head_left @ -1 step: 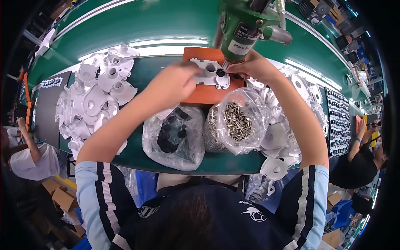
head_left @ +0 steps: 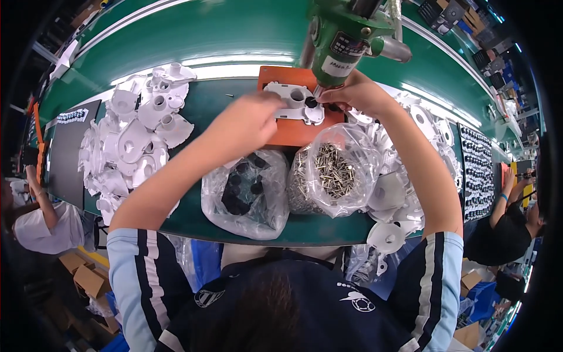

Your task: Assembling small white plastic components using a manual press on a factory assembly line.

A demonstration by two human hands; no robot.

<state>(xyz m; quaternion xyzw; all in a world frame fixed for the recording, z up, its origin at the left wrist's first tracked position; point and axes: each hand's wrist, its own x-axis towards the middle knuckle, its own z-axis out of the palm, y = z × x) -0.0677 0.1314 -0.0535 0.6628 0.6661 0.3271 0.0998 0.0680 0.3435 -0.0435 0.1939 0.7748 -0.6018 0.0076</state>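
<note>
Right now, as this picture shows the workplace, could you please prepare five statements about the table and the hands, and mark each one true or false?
1. The bag of metal pins is right of the bag of black parts. True.
2. The left hand reaches into the bag of black parts. False: the left hand is at the left part of the white plate.
3. The right hand is beside the lower end of the green machine. True.
4. The board under the white plate is blue. False: the board is orange.
5. A small metal piece lies left of the board. True.
</note>
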